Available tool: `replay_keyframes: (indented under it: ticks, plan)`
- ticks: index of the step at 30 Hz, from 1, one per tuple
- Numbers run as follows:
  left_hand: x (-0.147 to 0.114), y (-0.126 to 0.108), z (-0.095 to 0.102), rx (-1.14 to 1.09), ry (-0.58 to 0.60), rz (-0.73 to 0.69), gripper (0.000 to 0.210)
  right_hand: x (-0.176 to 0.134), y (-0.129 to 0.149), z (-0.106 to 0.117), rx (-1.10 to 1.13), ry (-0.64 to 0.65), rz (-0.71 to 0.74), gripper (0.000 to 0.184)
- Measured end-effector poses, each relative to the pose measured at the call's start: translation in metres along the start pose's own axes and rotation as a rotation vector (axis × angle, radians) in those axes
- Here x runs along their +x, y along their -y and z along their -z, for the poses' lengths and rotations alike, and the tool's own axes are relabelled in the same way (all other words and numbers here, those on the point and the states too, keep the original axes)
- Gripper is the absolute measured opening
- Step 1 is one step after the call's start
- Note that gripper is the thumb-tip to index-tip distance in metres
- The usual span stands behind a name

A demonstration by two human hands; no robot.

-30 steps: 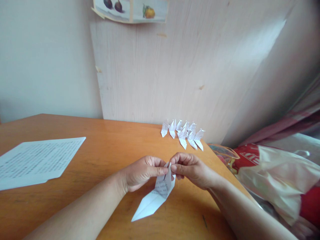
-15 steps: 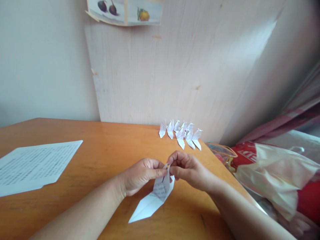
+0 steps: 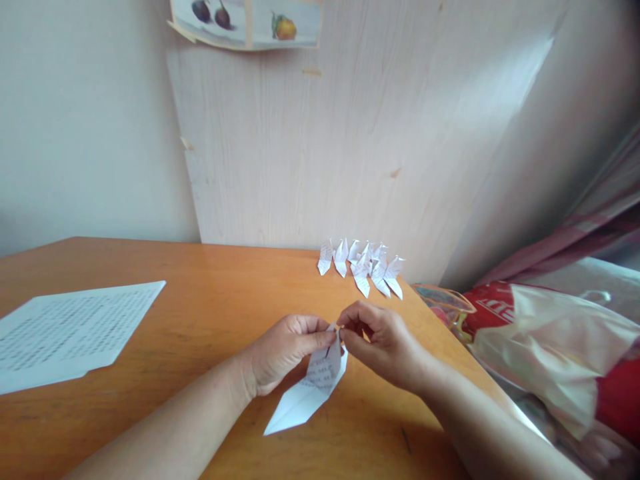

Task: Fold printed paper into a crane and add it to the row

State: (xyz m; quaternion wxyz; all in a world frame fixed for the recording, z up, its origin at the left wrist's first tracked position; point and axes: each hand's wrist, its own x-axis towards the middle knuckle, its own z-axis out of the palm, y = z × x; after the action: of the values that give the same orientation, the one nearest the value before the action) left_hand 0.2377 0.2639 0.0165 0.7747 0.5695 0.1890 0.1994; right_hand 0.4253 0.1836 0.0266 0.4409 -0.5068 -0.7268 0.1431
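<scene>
A folded origami paper crane, white with printed text on part of it, is held above the front of the table. One long pointed flap stretches down toward me on the left. My left hand is closed, pinching the upper part of the crane between thumb and fingers. At its narrow top tip, my right hand is also closed, with thumb and index finger on the paper point. The fingertips partly hide that tip. Farther back stand several finished-looking paper cranes in a cluster.
A stack of printed sheets lies on the left of the orange wooden table. Beyond the right edge are a pale plastic bag and red packaging. A board with fruit pictures rises behind the table.
The crane has tilted slightly, its lower flap shifting a little up and right. My right hand has shifted slightly right, its fingers still at the tip.
</scene>
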Motion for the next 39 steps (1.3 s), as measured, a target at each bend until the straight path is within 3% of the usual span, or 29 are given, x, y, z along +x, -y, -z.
replay_keyframes:
  ticks: [7, 21, 39]
  plan:
    - [-0.0001, 0.0007, -0.0029, -0.025, -0.055, 0.001, 0.028, -0.0004, 0.0025, 0.0031, -0.235, -0.020, 0.125, 0.009]
    - [-0.0003, -0.0006, -0.0045, 0.027, -0.111, -0.001, 0.029, 0.0006, 0.0048, 0.0042, -0.393, -0.019, 0.206, 0.008]
    - [0.0030, 0.0001, -0.0062, 0.183, -0.274, -0.216, 0.035, -0.0006, 0.0010, -0.0007, -0.447, -0.115, 0.319, 0.017]
